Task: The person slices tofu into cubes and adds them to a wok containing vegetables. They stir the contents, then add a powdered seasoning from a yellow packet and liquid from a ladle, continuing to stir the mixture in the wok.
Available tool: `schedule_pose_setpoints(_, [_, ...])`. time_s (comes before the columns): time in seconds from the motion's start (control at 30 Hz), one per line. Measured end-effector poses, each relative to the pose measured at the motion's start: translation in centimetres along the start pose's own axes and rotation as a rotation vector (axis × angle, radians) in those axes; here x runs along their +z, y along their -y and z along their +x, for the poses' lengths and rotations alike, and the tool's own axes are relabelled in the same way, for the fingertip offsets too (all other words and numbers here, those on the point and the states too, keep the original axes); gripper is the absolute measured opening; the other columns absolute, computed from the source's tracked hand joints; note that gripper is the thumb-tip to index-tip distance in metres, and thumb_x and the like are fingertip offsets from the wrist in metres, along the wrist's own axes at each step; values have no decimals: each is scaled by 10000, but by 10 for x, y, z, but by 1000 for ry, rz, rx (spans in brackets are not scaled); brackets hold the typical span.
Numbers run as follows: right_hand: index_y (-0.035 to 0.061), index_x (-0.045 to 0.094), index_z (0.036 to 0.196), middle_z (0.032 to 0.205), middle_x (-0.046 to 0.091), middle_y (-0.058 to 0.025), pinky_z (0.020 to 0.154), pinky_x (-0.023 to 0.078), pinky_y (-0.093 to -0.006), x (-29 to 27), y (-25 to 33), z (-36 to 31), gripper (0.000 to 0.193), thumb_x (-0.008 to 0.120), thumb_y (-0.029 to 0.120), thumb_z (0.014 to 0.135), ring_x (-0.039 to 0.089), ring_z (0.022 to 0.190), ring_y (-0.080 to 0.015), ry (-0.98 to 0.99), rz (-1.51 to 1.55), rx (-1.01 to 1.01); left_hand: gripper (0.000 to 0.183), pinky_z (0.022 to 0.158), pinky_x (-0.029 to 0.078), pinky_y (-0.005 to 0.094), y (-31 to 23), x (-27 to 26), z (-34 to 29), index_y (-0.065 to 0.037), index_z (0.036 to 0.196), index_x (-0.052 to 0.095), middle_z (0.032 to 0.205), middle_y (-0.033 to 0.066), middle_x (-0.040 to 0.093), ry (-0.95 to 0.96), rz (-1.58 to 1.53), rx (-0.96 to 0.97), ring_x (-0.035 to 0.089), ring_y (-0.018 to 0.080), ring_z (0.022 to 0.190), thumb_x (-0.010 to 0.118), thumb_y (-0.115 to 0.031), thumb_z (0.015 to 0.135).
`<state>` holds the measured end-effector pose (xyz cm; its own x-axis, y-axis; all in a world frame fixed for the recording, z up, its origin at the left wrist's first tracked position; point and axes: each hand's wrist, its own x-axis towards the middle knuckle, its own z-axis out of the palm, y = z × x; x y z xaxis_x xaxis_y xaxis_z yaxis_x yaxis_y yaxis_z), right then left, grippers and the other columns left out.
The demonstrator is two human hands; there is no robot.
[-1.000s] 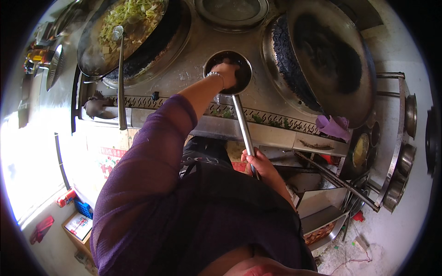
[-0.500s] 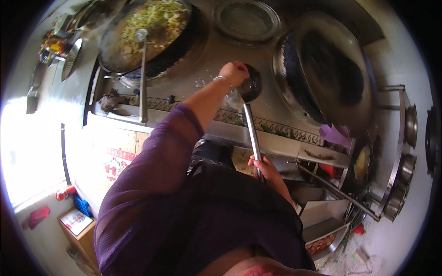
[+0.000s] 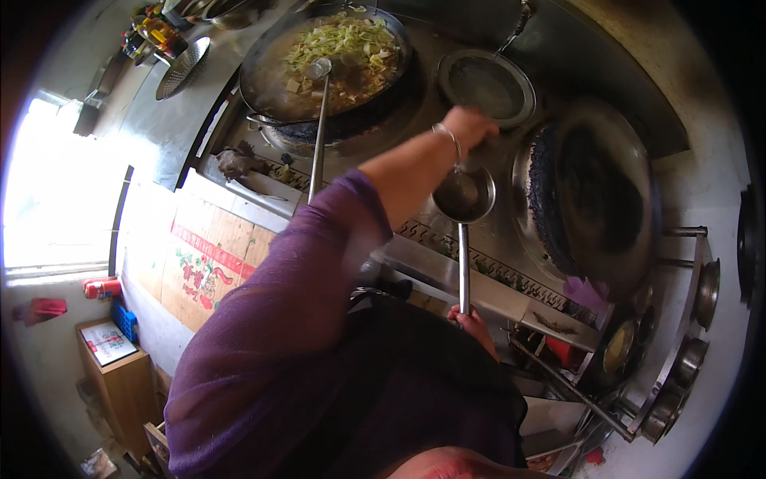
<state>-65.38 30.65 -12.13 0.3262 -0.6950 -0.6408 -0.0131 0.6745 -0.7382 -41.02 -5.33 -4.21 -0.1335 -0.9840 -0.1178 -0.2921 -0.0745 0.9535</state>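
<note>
My right hand (image 3: 475, 321), low at the stove's front edge, is closed around the metal handle of a ladle (image 3: 463, 196). The round bowl of that ladle faces up over the stove top and looks to hold some liquid. My left hand (image 3: 472, 126), with a bangle at the wrist, is just above the ladle bowl. Motion smears its fingers, so what they hold, if anything, is hidden. Beyond it sits a round metal pan (image 3: 488, 86) with liquid inside. At the far left a wok (image 3: 249, 76) holds chopped cabbage and tofu pieces, with a second long-handled ladle (image 3: 317, 152) resting in it.
A large dark wok (image 3: 606, 184) tilts at the right. A purple cloth (image 3: 586, 294) lies at its near edge. Pots hang on a rack (image 3: 670, 375) along the right wall. A perforated skimmer (image 3: 183, 69) and bottles (image 3: 159, 33) stand at the far left.
My view has shifted, so the stove appears further right. My left hand has moved off the ladle bowl, up and to the right. My right hand still grips the handle.
</note>
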Motion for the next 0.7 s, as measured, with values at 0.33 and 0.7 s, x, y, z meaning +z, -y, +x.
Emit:
schedule_pose_setpoints(0.33, [95, 530, 1186, 991, 606, -29, 633, 430, -220, 9, 7, -6, 305, 540, 265, 934, 527, 715, -90, -34, 73, 72, 521, 856, 418, 509, -7, -341, 75, -97, 1228, 534, 1225, 102, 529, -368, -875, -308, 524, 280, 1061, 667, -416, 839])
schedule_pose_setpoints(0.7, [104, 528, 1198, 987, 599, 9, 580, 424, -215, 12, 6, -4, 317, 579, 267, 931, 504, 657, -61, -21, 135, 80, 510, 822, 462, 511, -31, -277, -2, -98, 1286, 536, 1165, 138, 589, -272, -484, -113, 590, 391, 1034, 641, -373, 869])
